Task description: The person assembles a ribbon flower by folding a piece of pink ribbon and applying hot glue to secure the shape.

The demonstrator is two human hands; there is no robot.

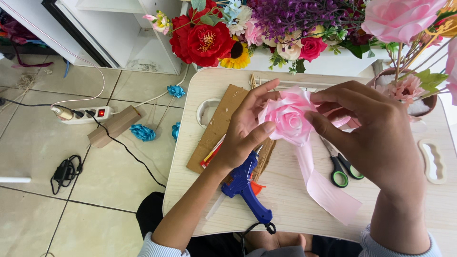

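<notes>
Both hands are on the pink ribbon rose (pixel 288 119), held up over the small wooden table (pixel 295 209).

The left hand (pixel 247 131) grips the flower from its left side, thumb pressed across the front petals and fingers curled behind. The right hand (pixel 369 131) pinches the outer petal on the right edge, fingers closed on the ribbon. A loose ribbon tail (pixel 323 185) hangs from the rose and lies across the tabletop. Just under the left wrist sits the blue glue gun (pixel 245 188), lying partly on a cardboard sheet (pixel 216 126). Green-handled scissors (pixel 342 169) rest beneath the right hand. On the tiled floor to the left, blue ribbon roses (pixel 143 132) lie near a power strip (pixel 85 114).
</notes>
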